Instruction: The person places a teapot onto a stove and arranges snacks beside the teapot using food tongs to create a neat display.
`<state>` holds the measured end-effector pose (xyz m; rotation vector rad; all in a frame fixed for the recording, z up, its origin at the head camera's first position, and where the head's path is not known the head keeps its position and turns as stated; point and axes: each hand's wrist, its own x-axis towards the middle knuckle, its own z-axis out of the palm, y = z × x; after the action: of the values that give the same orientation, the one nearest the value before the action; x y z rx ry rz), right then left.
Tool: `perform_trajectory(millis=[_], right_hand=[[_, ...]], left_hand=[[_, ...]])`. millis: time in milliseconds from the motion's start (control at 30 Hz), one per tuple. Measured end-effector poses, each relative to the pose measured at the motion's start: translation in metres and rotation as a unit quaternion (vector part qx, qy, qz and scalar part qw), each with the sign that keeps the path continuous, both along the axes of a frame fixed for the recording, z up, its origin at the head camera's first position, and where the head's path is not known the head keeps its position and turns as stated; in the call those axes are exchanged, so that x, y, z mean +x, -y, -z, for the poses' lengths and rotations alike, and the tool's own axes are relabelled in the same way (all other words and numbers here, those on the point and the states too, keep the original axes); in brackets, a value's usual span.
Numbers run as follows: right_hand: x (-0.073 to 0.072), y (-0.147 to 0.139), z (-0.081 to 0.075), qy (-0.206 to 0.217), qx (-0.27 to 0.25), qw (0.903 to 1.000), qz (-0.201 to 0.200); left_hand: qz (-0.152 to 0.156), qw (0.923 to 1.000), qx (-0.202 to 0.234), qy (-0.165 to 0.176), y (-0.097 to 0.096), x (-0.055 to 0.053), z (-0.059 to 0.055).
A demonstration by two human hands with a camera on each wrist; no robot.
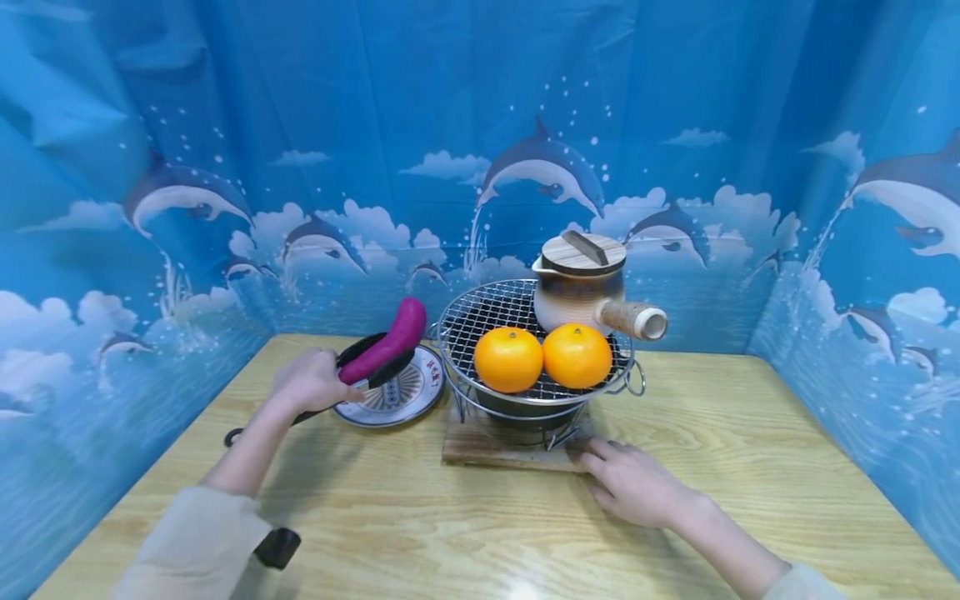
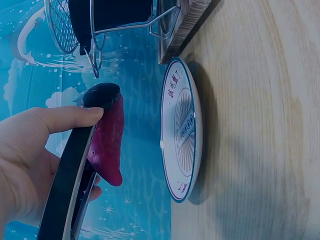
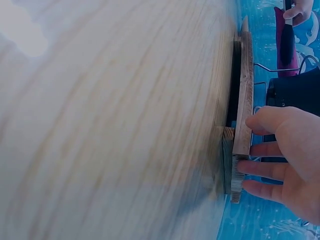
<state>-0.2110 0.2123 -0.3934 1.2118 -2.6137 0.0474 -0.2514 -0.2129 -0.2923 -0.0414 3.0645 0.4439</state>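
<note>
My left hand [image 1: 318, 383] grips a pair of black-and-metal tongs [image 2: 65, 185], thumb along one arm. Between the tongs' black tips is a purple sweet potato [image 1: 390, 342], raised over a white patterned plate [image 1: 431, 392]. The plate sits on the table, left of a round grill stove [image 1: 450, 367]. My right hand [image 1: 633, 483] rests at the right front corner of the wooden board [image 1: 495, 454] under the stove. In the right wrist view, its extended fingers touch the board's edge. Two oranges [image 1: 508, 360] lie on the stove's wire mesh, in front of a lidded clay teapot [image 1: 573, 296].
The teapot's side handle [image 1: 637, 321] juts past the grill rim on the right. A wire loop [image 1: 636, 379] sticks out below it. Behind the wooden table [image 1: 712, 417] hangs a blue dolphin-print curtain [image 1: 420, 108], which also covers both sides.
</note>
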Motion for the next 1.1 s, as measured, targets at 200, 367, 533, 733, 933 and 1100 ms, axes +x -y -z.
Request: perform_trajectory(millis=[200, 367, 533, 733, 933, 1100], right_hand=[[0.0, 0.0, 0.0, 0.003, 0.001, 1.0, 0.001], [0.0, 0.0, 0.0, 0.007, 0.001, 1.0, 0.004], [0.0, 0.0, 0.0, 0.008, 0.0, 1.0, 0.005], [-0.001, 0.001, -0.001, 0.009, -0.001, 0.9999, 0.008], [-0.001, 0.001, -0.001, 0.02, 0.003, 0.9998, 0.009], [0.0, 0.001, -0.001, 0.018, 0.003, 0.9998, 0.01]], left_hand=[[0.004, 0.9998, 0.015, 0.012, 0.0, 0.001, -0.007], [0.01, 0.9996, 0.021, 0.016, -0.001, 0.001, -0.012], [0.01, 0.9995, 0.026, 0.018, -0.002, 0.0, -0.017], [0.013, 0.9987, 0.044, 0.023, -0.002, -0.002, -0.022], [0.008, 0.9984, 0.05, 0.027, -0.002, -0.001, -0.028], [0.008, 0.9971, 0.067, 0.036, -0.001, -0.001, -0.035]])
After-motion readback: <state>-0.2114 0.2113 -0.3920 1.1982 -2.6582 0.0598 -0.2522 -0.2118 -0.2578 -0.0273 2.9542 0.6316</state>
